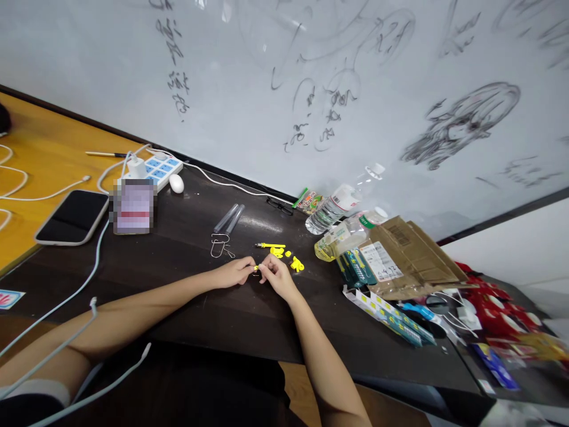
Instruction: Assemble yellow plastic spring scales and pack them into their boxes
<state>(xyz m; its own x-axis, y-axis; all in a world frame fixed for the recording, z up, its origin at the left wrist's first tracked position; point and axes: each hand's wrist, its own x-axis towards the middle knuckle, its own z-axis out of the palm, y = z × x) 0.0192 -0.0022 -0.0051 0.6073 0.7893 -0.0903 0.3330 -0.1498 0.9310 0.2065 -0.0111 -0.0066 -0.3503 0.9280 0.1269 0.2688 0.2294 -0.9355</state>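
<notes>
Close together over the dark table (200, 314), my left hand (237, 272) and my right hand (276, 276) pinch a small yellow piece (256, 268) between their fingertips. A thin dark bit shows just under it; its exact shape is too small to tell. Just beyond my fingers lie a slim yellow stick (272, 245) with a dark end, some small yellow parts (276, 252) and a yellow cluster (297, 264) near my right hand. Bent metal wire pieces (220, 245) rest beyond my left hand, below two clear tubes (229, 219).
At left are a phone (73, 217), a blurred-out upright item (133, 207), a power strip (162, 169) and loose white cables. Two plastic bottles (331, 210), flattened cardboard (409, 255) and green-and-white boxes (391, 317) sit at right. A whiteboard (249, 101) rises behind the table.
</notes>
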